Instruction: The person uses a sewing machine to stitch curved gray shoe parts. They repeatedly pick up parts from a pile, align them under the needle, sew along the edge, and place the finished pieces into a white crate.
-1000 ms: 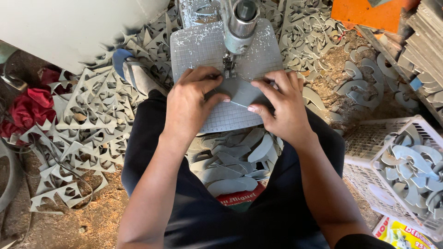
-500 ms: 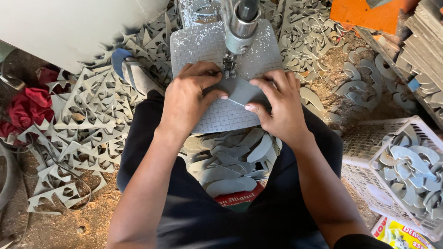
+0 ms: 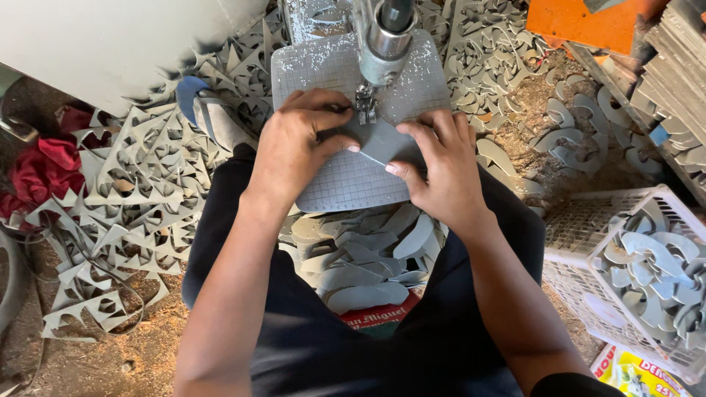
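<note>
Both hands have edged closer to the needle since the earlier frames, and the grey piece now sits turned a little under the machine head. Left hand [image 3: 298,147], at upper centre of the frame, has its fingers curled, pressing the grey sheet piece [image 3: 382,143] flat against the gridded work plate [image 3: 346,184]. Right hand [image 3: 441,165], just right of centre, lies with fingers spread and flattened on the same piece; neither hand pinches it.

Judging by the look, the piece is thin, light and fairly stiff board or foam sheet, likely to slide readily on the plate, so flat pressure near its edges, clear of the needle assembly [image 3: 365,103], seems the safest hold.

Cut grey shapes [image 3: 368,254] pile between the knees at lower centre, a white basket [image 3: 588,242] of more stands at right, and offcut lattices [image 3: 132,191] cover the left floor.
</note>
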